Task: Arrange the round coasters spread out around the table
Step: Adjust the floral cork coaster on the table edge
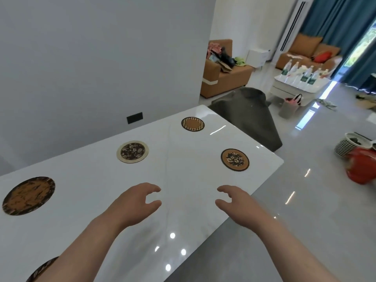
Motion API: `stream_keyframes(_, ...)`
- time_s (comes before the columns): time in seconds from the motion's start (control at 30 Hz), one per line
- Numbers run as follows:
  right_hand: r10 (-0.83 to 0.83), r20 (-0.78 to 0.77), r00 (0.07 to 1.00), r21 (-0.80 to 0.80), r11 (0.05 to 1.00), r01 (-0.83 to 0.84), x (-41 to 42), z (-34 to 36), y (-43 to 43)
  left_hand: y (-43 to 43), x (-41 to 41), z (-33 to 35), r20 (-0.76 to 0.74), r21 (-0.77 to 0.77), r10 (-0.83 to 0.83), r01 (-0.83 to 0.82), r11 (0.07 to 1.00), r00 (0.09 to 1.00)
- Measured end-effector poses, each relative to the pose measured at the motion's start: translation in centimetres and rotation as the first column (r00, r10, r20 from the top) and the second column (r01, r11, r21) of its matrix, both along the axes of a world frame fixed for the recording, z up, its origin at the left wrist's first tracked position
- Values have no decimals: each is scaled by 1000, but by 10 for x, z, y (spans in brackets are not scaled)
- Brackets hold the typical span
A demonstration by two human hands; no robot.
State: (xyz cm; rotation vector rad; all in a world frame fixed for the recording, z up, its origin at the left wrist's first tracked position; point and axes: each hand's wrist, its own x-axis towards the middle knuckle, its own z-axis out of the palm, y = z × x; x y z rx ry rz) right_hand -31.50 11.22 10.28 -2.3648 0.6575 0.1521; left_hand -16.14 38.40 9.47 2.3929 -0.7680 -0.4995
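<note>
Several round coasters lie apart on the glossy white table [183, 180]. A checker-rimmed brown coaster [192, 123] sits at the far end. A cream-rimmed floral coaster [132, 152] lies left of centre. An orange-rimmed floral coaster [235, 159] rests near the right edge. A large orange-and-black coaster [28, 195] is at the far left, and another coaster [41, 270] shows partly under my left forearm. My left hand [135, 202] and my right hand [236, 202] hover over the table's middle, fingers curled apart, holding nothing.
A grey wall with a black socket plate [134, 117] runs along the table's left side. A grey covered chair [247, 117] stands at the far end. To the right lie shiny floor, a red object [362, 168], a white basket [345, 144] and sofas beyond.
</note>
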Motion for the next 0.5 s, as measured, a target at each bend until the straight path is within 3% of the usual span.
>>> stream_keyframes(0.5,-217,81,973,25,976,215,-54,12,-88,-114,-16,-4,5,26,-184,184,983,983)
